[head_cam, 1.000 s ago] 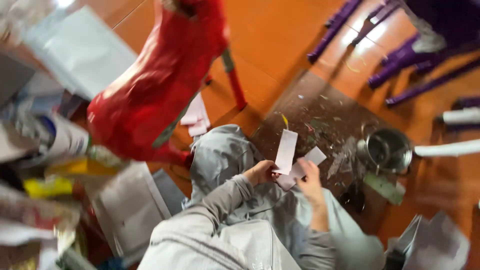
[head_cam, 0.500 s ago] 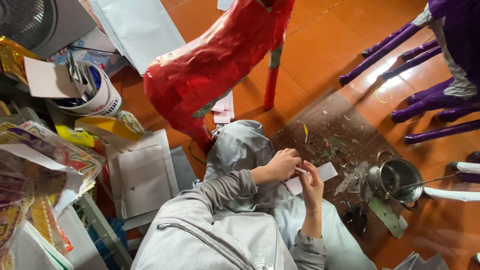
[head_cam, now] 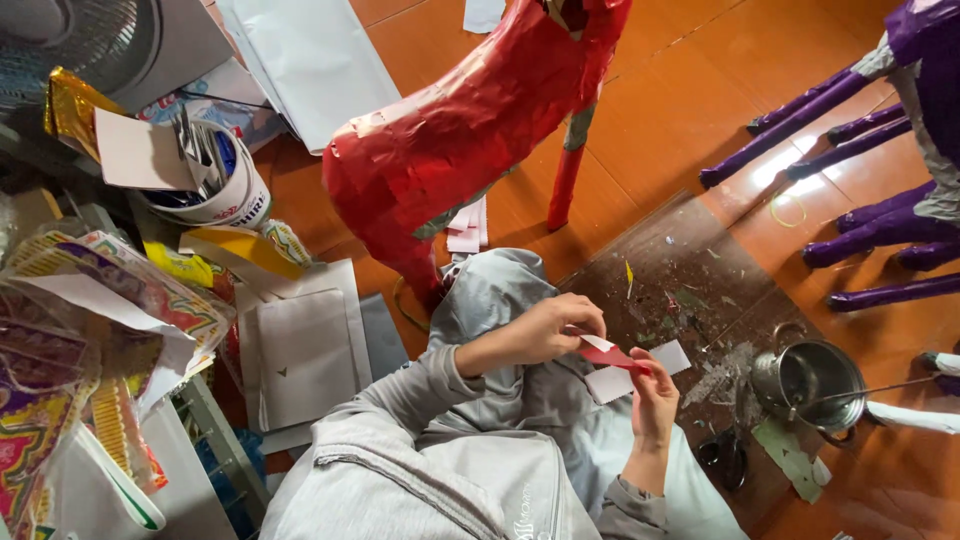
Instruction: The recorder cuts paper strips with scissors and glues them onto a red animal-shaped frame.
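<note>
One red paper strip (head_cam: pixel 608 356), frame centre, pinched by both hands: left hand (head_cam: pixel 548 328), right hand (head_cam: pixel 655 392). One steel pot (head_cam: pixel 808 382), lower right; one red paper horse (head_cam: pixel 470 130), top centre.

The person is sitting with both arms bent in front of the body, forearms in grey sleeves pushed back from the wrists. The left hand (head_cam: pixel 545 330) is reaching across above the raised grey knee (head_cam: pixel 490 290), fingers curled and pinching closed on a red paper strip (head_cam: pixel 608 353). The right hand (head_cam: pixel 652 390) is rising from below the strip, wrist bent upward, thumb and fingertips closing on its other end. Both hands are meeting just beside the knee.
</note>
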